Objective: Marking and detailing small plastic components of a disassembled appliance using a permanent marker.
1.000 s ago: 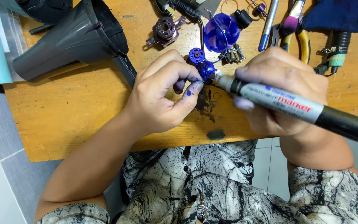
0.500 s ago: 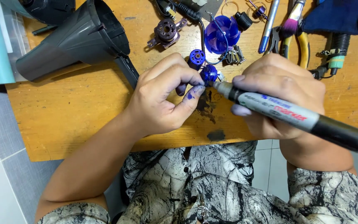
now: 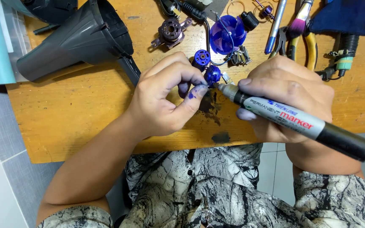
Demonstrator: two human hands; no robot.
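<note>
The left hand (image 3: 165, 99) pinches a small round blue plastic part (image 3: 212, 74) between its curled fingertips, just above the front edge of the wooden worktop (image 3: 77, 109). The right hand (image 3: 288, 97) is closed around a thick grey and black marker pen (image 3: 300, 124). The pen's tip touches the blue part. A dark grey plastic cone (image 3: 74, 42) lies near the back left corner.

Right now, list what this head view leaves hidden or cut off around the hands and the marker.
Head view only:
- Small blue part: mostly hidden behind the left hand fingers; shape unclear.
- Marker: its tip meets the blue part; contact spot too small to read.
- Right hand: palm and grip underside hidden.
- Grey funnel-shaped housing: cut off by the top edge.
- Yellow-handled pliers: jaws cut off at the top.
</note>
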